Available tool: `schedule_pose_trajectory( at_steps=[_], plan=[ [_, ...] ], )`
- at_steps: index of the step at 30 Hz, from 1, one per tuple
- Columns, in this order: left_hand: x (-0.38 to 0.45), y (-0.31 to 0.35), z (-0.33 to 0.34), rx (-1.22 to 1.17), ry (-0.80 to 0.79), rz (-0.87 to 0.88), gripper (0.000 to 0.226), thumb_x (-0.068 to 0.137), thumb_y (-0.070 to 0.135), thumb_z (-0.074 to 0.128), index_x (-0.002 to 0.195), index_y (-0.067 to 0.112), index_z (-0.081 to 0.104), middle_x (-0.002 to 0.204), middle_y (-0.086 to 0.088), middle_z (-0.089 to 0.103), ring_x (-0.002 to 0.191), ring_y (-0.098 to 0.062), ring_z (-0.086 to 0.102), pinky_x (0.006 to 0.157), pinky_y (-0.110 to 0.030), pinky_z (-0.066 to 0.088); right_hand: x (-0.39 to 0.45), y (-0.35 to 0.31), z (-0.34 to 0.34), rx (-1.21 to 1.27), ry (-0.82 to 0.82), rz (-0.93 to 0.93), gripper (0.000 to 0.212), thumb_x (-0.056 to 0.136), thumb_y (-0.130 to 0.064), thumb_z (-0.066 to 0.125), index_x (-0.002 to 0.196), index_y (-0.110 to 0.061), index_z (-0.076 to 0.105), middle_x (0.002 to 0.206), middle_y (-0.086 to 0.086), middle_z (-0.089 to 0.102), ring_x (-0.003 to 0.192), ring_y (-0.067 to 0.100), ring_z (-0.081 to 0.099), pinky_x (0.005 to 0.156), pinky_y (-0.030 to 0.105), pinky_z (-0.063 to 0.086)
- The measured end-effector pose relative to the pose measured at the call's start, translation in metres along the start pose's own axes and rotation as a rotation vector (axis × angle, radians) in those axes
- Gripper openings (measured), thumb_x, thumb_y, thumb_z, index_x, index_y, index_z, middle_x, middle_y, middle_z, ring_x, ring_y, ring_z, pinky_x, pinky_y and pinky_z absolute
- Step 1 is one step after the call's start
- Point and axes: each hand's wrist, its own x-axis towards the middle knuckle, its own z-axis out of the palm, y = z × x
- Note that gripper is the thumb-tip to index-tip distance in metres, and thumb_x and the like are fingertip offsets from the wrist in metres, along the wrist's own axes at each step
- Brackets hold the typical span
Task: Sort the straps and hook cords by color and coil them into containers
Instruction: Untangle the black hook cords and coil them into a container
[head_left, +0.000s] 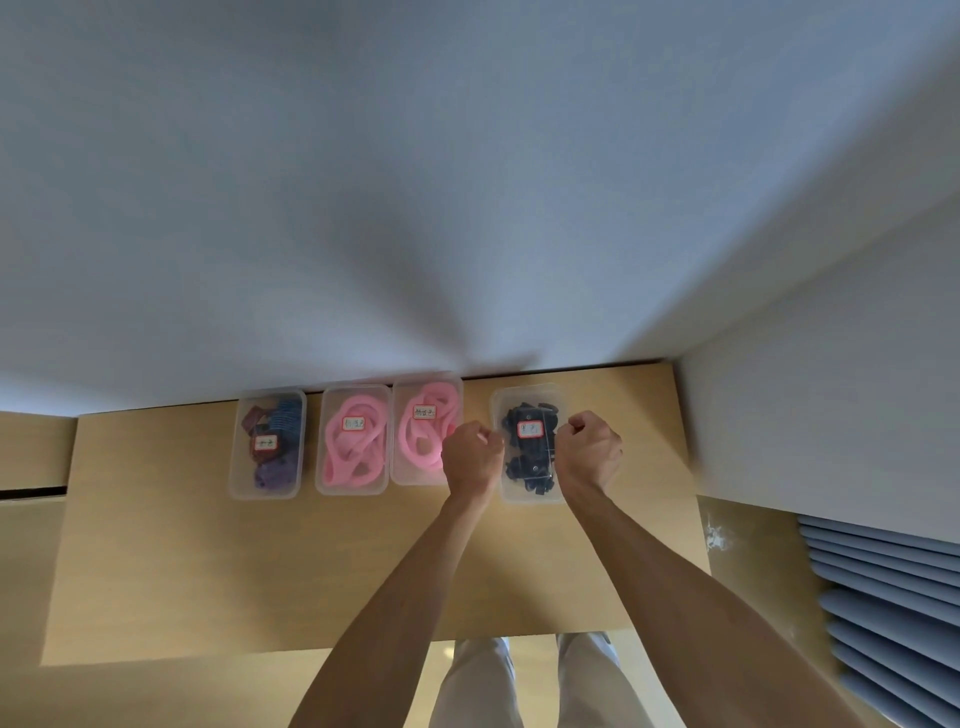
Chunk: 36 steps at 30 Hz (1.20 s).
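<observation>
A pale wooden table (208, 571) is set against a white wall (415, 182), with slatted blinds (883, 597) seen at 4 o'clock. Four clear containers are lined along the far edge: mixed blue, purple and dark red straps (272, 447) at 10 o'clock, two boxes of pink cords (355, 441) (426, 431), and black straps (527, 447) at 12. The left hand (471, 457) and right hand (589, 447) are clenched into fists flanking the black box; nothing is seen held.

Bare tabletop (260, 571) across the lower left of the frame, open to approach. Along the far edge, four lidded containers (353, 439) against the wall (467, 182); narrow gap only before the rightmost, flanked by both fists.
</observation>
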Motion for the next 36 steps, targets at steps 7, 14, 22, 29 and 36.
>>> schedule_pose_trajectory(
  at_steps=[7, 14, 22, 29, 36],
  plan=[
    [0.004, 0.001, 0.003, 0.019, -0.023, 0.016, 0.004, 0.091, 0.009, 0.065, 0.091, 0.006, 0.068, 0.082, 0.001, 0.067, 0.073, -0.018, 0.064, 0.061, -0.018, 0.048, 0.003, 0.005, 0.006, -0.074, -0.019, 0.015, 0.024, 0.092, 0.0, 0.051, 0.096, -0.006, 0.073, 0.098, 0.014, 0.067, 0.077, 0.03, 0.062, 0.064, 0.031, 0.047],
    [0.017, 0.006, 0.004, 0.064, -0.049, -0.054, 0.01, 0.084, 0.0, 0.063, 0.08, 0.005, 0.07, 0.078, -0.006, 0.07, 0.074, -0.02, 0.065, 0.056, -0.019, 0.042, 0.012, 0.01, 0.008, -0.068, -0.062, 0.07, 0.022, 0.083, 0.003, 0.047, 0.077, -0.01, 0.064, 0.079, 0.011, 0.068, 0.064, 0.024, 0.053, 0.061, 0.034, 0.052],
    [0.02, 0.025, 0.006, 0.111, -0.036, -0.066, 0.03, 0.071, -0.012, 0.058, 0.064, 0.013, 0.043, 0.06, 0.001, 0.041, 0.056, -0.014, 0.035, 0.049, -0.026, 0.029, 0.01, 0.001, 0.01, -0.14, -0.069, -0.044, 0.036, 0.088, 0.006, 0.048, 0.115, -0.007, 0.066, 0.106, 0.015, 0.066, 0.089, 0.034, 0.063, 0.067, 0.033, 0.043],
    [0.026, 0.024, 0.006, 0.049, 0.005, -0.034, 0.021, 0.094, 0.019, 0.063, 0.082, 0.004, 0.071, 0.078, 0.001, 0.066, 0.067, -0.012, 0.056, 0.055, -0.009, 0.031, 0.022, -0.001, 0.008, -0.184, -0.085, -0.01, 0.017, 0.097, -0.013, 0.051, 0.094, -0.007, 0.067, 0.094, 0.011, 0.068, 0.078, 0.028, 0.059, 0.064, 0.029, 0.039],
    [0.035, 0.025, 0.007, 0.058, -0.008, -0.094, 0.026, 0.088, 0.006, 0.063, 0.063, 0.005, 0.056, 0.06, -0.004, 0.051, 0.054, -0.017, 0.039, 0.043, -0.018, 0.027, 0.027, -0.011, 0.014, -0.147, -0.115, -0.037, 0.038, 0.087, 0.005, 0.05, 0.117, -0.013, 0.066, 0.098, 0.01, 0.071, 0.085, 0.031, 0.066, 0.069, 0.037, 0.055]
  ],
)
